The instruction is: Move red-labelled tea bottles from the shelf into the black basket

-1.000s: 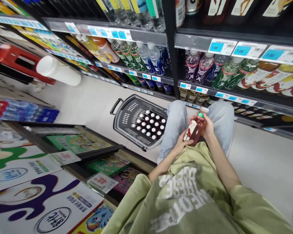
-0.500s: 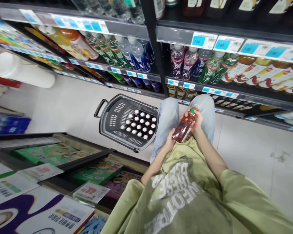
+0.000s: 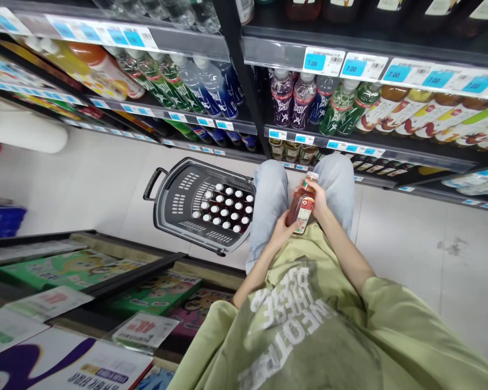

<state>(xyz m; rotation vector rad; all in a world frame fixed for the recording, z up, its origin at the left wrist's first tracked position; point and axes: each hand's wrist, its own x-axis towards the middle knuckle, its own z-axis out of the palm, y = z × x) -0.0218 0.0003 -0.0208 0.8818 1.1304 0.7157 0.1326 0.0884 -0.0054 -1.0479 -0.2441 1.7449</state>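
A bottle of reddish-brown drink (image 3: 300, 208) with a white cap and a red-and-white label is held in front of my lap, its cap end pointing away from me. My left hand (image 3: 285, 229) grips the lower end, thumb across the label. Near the cap, my right hand (image 3: 318, 198) is wrapped round the upper part. The label faces up toward me. To the left of my knees, a dark grey shopping basket (image 3: 174, 233) stands on the floor with several white-capped dark bottles (image 3: 226, 212) standing in rows inside.
Drink shelves (image 3: 341, 142) run in front of me, with bottles and price tags (image 3: 320, 60). Close on my lower left is a display of boxes (image 3: 150, 292). A large white container (image 3: 28, 127) lies far left. Pale floor tiles (image 3: 406, 260) extend to the right.
The bottle has turned in my hands, so its red-and-white label now faces up and its white cap shows. Shelves and basket have shifted slightly left in view.
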